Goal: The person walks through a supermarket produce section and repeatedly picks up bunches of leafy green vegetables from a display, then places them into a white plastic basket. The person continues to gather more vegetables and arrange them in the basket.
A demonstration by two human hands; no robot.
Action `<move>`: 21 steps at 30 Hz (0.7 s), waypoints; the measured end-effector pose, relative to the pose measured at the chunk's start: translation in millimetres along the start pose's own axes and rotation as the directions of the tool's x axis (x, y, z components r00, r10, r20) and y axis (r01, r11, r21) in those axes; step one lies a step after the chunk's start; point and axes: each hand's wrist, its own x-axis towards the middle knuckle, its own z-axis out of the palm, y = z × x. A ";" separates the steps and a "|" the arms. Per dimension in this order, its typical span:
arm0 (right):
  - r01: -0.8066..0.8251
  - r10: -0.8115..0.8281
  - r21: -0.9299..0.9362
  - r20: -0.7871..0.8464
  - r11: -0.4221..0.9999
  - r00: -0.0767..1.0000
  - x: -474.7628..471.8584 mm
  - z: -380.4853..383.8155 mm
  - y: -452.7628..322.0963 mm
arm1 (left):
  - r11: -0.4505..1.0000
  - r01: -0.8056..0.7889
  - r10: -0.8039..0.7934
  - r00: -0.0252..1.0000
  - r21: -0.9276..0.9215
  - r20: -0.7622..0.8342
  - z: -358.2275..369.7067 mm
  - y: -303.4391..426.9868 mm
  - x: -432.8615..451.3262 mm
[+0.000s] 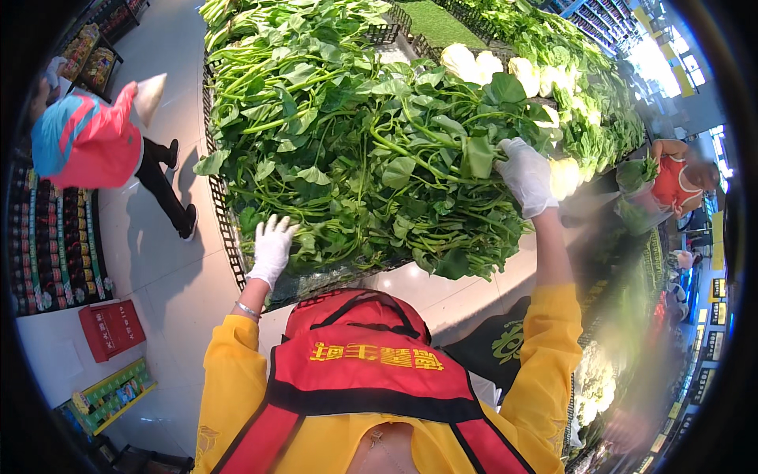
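Note:
A broad heap of leafy green stems (331,160) covers the produce stand in front of me. My right hand (526,173), in a white glove, is closed around a bunch of leafy greens (426,148) at the heap's right side. Its stems and broad leaves stretch leftward from my fist. On the near left corner, my gloved left hand (272,246) rests with fingers spread against the edge of the greens, holding nothing that I can see. Whether its fingertips press on leaves or on the stand is unclear.
Black mesh fencing (222,231) edges the stand's left side. Pale cabbages (465,62) lie behind the heap. A person in a pink top (100,142) is on the left; another in red (675,183) holds bagged greens at right. A red box (112,330) stands lower left.

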 end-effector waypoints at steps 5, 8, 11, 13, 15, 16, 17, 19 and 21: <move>-0.129 0.167 0.286 -0.110 0.949 0.980 -3.8 -26.8 21.6 | 0.979 0.165 -0.156 0.984 -0.121 0.085 -5.7 -16.9 -9.2; -0.276 0.436 0.851 0.063 0.446 0.898 -12.6 -50.2 20.8 | 0.955 0.170 -0.162 0.985 -0.245 0.055 -54.1 -9.5 1.3; -0.278 0.453 0.943 0.170 0.183 0.875 -23.5 -50.1 27.9 | 0.731 0.026 -0.166 0.976 -0.682 -0.141 -100.2 14.7 30.1; -0.219 0.403 0.966 0.148 0.135 0.903 -28.0 -53.3 3.0 | 0.302 0.037 -0.171 0.985 -0.952 -0.016 -150.1 52.9 59.7; -0.276 0.298 0.961 0.260 0.010 0.918 -36.0 -34.4 -7.3 | -0.046 -0.033 0.009 0.999 -0.998 -0.033 -212.9 96.9 86.1; -0.269 0.238 0.962 0.274 -0.052 0.932 -37.9 -34.2 -21.4 | -0.132 -0.027 0.069 0.997 -0.991 -0.036 -222.7 112.7 103.5; -0.256 0.208 0.966 0.258 -0.037 0.944 -40.6 -21.8 -26.6 | -0.216 -0.012 0.133 0.990 -0.976 -0.042 -230.3 128.5 119.1; -0.386 0.206 0.919 0.395 -0.081 0.896 -45.5 -21.4 -51.7 | -0.367 0.071 0.197 0.980 -0.928 -0.003 -252.1 163.8 141.0; -0.317 0.132 0.948 0.311 0.025 0.941 -49.5 -2.5 -60.4 | -0.340 0.059 0.180 0.984 -0.939 -0.003 -242.4 183.4 162.3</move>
